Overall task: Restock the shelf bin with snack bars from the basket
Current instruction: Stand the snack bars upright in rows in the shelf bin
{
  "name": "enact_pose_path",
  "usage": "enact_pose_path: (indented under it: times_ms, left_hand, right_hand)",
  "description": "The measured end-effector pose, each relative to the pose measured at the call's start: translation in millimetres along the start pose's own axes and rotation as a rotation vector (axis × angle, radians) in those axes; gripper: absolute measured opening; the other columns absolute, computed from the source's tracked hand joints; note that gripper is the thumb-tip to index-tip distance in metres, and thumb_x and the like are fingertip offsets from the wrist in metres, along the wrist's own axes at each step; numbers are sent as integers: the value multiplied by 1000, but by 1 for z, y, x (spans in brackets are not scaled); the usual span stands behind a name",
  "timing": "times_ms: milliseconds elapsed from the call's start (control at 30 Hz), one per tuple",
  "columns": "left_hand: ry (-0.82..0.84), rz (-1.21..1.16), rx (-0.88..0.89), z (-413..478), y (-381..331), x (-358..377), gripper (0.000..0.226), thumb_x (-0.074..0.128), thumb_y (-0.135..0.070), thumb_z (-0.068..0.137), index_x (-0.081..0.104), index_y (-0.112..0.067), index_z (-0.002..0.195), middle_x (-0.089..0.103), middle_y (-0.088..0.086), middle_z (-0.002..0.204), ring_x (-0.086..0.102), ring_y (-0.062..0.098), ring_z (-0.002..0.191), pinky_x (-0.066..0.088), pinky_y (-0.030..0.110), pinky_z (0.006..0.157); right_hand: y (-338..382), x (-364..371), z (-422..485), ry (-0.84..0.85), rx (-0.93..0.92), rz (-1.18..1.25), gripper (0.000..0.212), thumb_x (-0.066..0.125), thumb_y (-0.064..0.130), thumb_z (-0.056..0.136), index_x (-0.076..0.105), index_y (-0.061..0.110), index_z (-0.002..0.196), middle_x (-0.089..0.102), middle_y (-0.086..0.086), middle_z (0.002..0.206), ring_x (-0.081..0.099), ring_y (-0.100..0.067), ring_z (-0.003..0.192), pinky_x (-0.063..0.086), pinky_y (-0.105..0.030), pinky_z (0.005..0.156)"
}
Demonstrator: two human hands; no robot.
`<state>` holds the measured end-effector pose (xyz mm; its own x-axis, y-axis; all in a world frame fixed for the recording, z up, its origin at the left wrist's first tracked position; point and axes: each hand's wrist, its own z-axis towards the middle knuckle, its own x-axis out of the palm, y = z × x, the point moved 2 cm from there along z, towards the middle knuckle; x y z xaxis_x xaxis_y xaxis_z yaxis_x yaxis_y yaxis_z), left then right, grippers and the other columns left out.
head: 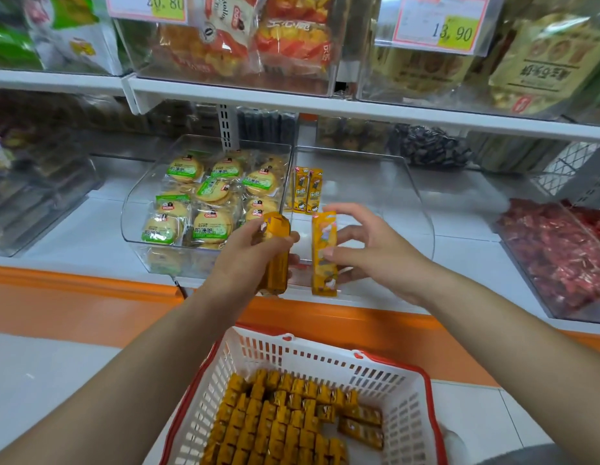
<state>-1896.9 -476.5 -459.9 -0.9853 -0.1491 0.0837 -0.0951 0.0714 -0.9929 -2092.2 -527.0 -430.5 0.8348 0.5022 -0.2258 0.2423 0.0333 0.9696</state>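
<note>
Basket (325, 360) of white plastic lattice with a red rim sits nearest the viewer, below and in front of the clear shelf bin (416, 203). Snack bars (275, 427) in yellow-orange wrappers cover its floor, most packed on end in tight rows, two lying flat on the side under the bin's right half.

Two bare forearms reach up over the basket toward the bin. The left hand (251, 256), at the bin's front left corner, has its fingers curled round a bundle of bars (275, 236), held on end with the thumb across the front. The right hand (372, 253), at the bin's open front, pinches a single bar (323, 263) upright between the thumb in front and the fingers behind; the forefinger is lifted above the bar's top. The single bar hangs just beside the bundle, a narrow gap between them, at the bin's front lip.

An orange ledge (90, 290) runs below the bin's shelf. Inside the bin, against its left wall toward the back, two bars (307, 191) sit side by side, printed faces toward the viewer.

Left of the bin, right against it, a biscuit bin (134, 209) holds round yellow biscuits in clear packets with green labels. Right of the bin, well apart, a red sweets bin (523, 273) is heaped with red-wrapped pieces.

Above the bin, an upper shelf (392, 112) carries more bagged snacks, with price tags (454, 31) reading 20.80 and 13.90.
</note>
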Motion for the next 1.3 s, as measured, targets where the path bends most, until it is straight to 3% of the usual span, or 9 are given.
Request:
enact_pose_path:
  times_ms: [200, 333, 467, 633, 767, 933, 1067, 1200, 1300]
  left_hand:
    - [-60, 160, 63, 16, 2, -19, 45, 74, -18, 91, 61, -10, 133, 77, 4, 108, 75, 21, 100, 62, 47, 87]
    - [-123, 157, 137, 28, 4, -28, 47, 79, -19, 87, 64, -18, 131, 79, -5, 102, 76, 14, 92, 65, 34, 75]
    - [-128, 180, 178, 37, 9, -35, 42, 80, -20, 85, 60, -41, 116, 75, -26, 93, 72, -2, 88, 58, 15, 63]
    - [-145, 182, 176, 45, 12, -40, 36, 81, -27, 82, 60, -46, 104, 73, -31, 92, 71, -5, 88, 55, 11, 59]
    - [-155, 169, 175, 49, 13, -41, 37, 82, -26, 82, 61, -43, 106, 75, -27, 92, 72, -4, 86, 54, 11, 59]
    - [-160, 201, 173, 49, 14, -37, 41, 82, -25, 83, 61, -43, 112, 76, -22, 95, 74, 0, 88, 56, 14, 60]
    - [-172, 216, 167, 44, 11, -35, 46, 83, -27, 82, 61, -37, 122, 77, -13, 100, 74, 5, 93, 60, 20, 66]
    - [-113, 207, 151, 33, 8, -24, 50, 83, -24, 83, 62, -29, 128, 78, -10, 97, 75, 8, 90, 60, 21, 67]
    - [-47, 199, 120, 21, 8, -9, 50, 86, -23, 79, 62, -32, 122, 78, -4, 102, 75, 13, 93, 63, 29, 74]
  right_hand:
    - [-1, -43, 66, -269, -20, -127, 44, 81, 8, 80, 55, 29, 109, 71, 5, 77, 69, -15, 74, 56, -33, 66]
    - [-21, -62, 126, -358, -3, -255, 54, 78, -2, 80, 53, 26, 119, 66, -9, 92, 65, -24, 85, 55, -47, 83]
    - [-39, -75, 177, -482, 0, -448, 47, 79, 6, 77, 59, 30, 113, 68, -8, 111, 65, -21, 91, 55, -35, 87]
    - [-55, -78, 216, -540, 55, -501, 57, 81, 9, 76, 58, 16, 127, 68, -8, 117, 65, -27, 107, 54, -34, 91]
    - [-67, -69, 229, -524, 111, -627, 36, 82, 19, 75, 62, 15, 105, 69, -7, 104, 65, -27, 98, 44, -26, 73]
    - [-66, -66, 228, -530, 145, -703, 27, 78, 26, 81, 58, 17, 96, 69, -10, 112, 58, -24, 88, 42, -26, 72]
    - [-42, -68, 195, -517, 135, -686, 44, 77, 28, 82, 60, 9, 118, 65, -9, 116, 61, -27, 108, 47, -29, 85]
    - [-7, -38, 123, -370, -23, -316, 20, 75, 15, 86, 65, 12, 103, 66, -8, 89, 64, -18, 81, 52, -31, 74]
    - [10, -8, 63, -110, -49, -53, 15, 65, 19, 95, 68, 26, 108, 74, -4, 95, 72, -17, 78, 58, -30, 65]
